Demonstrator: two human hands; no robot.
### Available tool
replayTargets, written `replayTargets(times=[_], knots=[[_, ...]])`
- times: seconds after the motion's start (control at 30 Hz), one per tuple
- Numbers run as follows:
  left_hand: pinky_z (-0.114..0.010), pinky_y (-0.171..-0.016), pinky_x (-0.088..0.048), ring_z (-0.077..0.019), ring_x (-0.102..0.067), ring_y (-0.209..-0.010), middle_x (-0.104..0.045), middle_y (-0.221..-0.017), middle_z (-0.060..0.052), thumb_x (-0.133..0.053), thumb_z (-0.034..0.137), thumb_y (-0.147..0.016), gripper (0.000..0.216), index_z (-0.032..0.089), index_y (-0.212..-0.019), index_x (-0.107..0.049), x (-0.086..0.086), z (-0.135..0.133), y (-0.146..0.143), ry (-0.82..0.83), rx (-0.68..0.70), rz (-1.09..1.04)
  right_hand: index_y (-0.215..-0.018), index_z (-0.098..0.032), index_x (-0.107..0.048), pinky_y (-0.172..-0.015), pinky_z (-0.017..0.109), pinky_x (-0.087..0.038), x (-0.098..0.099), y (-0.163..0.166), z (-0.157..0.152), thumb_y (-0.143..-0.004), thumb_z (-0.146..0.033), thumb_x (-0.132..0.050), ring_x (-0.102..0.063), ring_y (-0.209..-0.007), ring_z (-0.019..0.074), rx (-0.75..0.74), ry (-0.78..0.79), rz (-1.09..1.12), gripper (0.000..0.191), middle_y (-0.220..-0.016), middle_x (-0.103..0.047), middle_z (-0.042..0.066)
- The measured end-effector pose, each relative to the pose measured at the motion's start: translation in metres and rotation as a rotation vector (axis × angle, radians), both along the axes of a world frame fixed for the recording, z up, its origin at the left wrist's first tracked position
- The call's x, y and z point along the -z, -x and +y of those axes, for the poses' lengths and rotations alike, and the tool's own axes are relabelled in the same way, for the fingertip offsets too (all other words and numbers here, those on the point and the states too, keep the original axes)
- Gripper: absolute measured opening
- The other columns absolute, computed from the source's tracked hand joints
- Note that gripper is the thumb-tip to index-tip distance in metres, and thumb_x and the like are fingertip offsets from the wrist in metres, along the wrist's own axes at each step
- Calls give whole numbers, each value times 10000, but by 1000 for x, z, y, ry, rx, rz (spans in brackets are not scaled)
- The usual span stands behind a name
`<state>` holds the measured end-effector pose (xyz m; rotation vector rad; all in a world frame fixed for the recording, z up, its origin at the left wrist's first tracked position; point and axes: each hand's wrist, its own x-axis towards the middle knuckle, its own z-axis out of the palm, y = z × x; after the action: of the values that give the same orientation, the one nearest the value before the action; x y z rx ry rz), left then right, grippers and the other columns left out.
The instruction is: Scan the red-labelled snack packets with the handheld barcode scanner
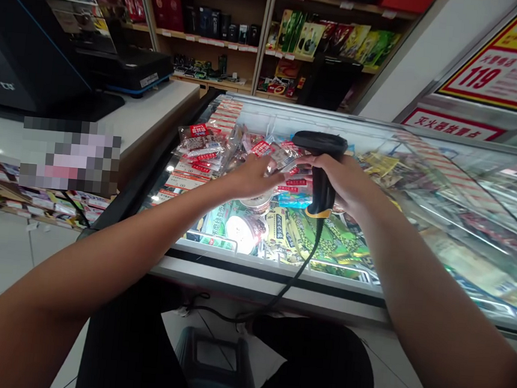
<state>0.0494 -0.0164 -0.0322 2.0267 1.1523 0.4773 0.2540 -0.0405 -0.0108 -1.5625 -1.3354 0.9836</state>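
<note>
My right hand is wrapped round the handle of a black barcode scanner with a yellow base; its cable hangs down to the floor. The scanner's head points left over a pile of clear snack packets with red labels lying on the glass lid of a chest freezer. My left hand reaches onto the packets just left of the scanner, its fingers resting on a clear red-labelled packet. Whether it grips that packet I cannot make out.
A white counter on the left carries a black monitor and a black device. Shelves of goods stand behind the freezer. Red price signs hang at the right. A grey stool is between my legs.
</note>
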Motion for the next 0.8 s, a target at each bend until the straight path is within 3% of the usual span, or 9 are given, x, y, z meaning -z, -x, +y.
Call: replayTargets(times=[0.13, 0.3, 0.5, 0.6, 0.67, 0.8], knots=[[-470, -1101, -483, -314, -597, -1304, -587, -1484, -136, -527, 598, -950, 467, 234, -1226, -620, -1, 4, -3, 230, -109, -317, -1114, -225, -724, -787, 422, -620, 0, 1, 0, -787, -344, -697, -696, -1001, 302, -69, 35, 184, 349, -1066, -742, 121], [-457, -1119, -482, -287, -573, -1348, -583, -1483, -116, -583, 450, -961, 277, 245, -1145, -605, 6, 7, -8, 281, -195, -400, -1059, -215, -715, -817, 395, -615, -3, 6, -5, -771, -359, -727, -691, -951, 265, -97, 0, 195, 323, -1010, -739, 114], [-380, -1116, -510, -245, -604, -1332, -527, -1534, -160, -624, 350, -966, 523, 236, -1396, -349, 2, 7, -7, 394, -299, -592, -1198, -240, -680, -819, 389, -593, -12, 15, -17, -797, -439, -620, -677, -1031, 273, -39, -78, 213, 451, -1002, -735, 99], [-373, -1007, -571, -209, -694, -1158, -622, -1405, -134, -583, 188, -973, 490, 238, -1399, -346, 0, 16, -2, 279, -347, -671, -1192, -243, -671, -822, 390, -582, -14, 13, -18, -802, -428, -631, -689, -997, 270, -87, -62, 269, 434, -979, -716, 92], [-387, -937, -592, -210, -704, -1094, -645, -1337, -103, -573, 139, -953, 433, 253, -1345, -429, -1, 24, 4, 103, -356, -580, -1105, -232, -681, -783, 392, -578, -15, 9, -17, -814, -410, -649, -697, -904, 265, -145, 1, 264, 342, -937, -699, 92], [-394, -956, -569, -244, -623, -1238, -627, -1348, -83, -569, 157, -937, 339, 252, -1261, -534, -6, 39, 21, -210, -355, -332, -874, -197, -651, -601, 371, -524, -16, 5, -18, -857, -444, -624, -611, -633, 213, -184, 173, 195, 249, -806, -648, 98]])
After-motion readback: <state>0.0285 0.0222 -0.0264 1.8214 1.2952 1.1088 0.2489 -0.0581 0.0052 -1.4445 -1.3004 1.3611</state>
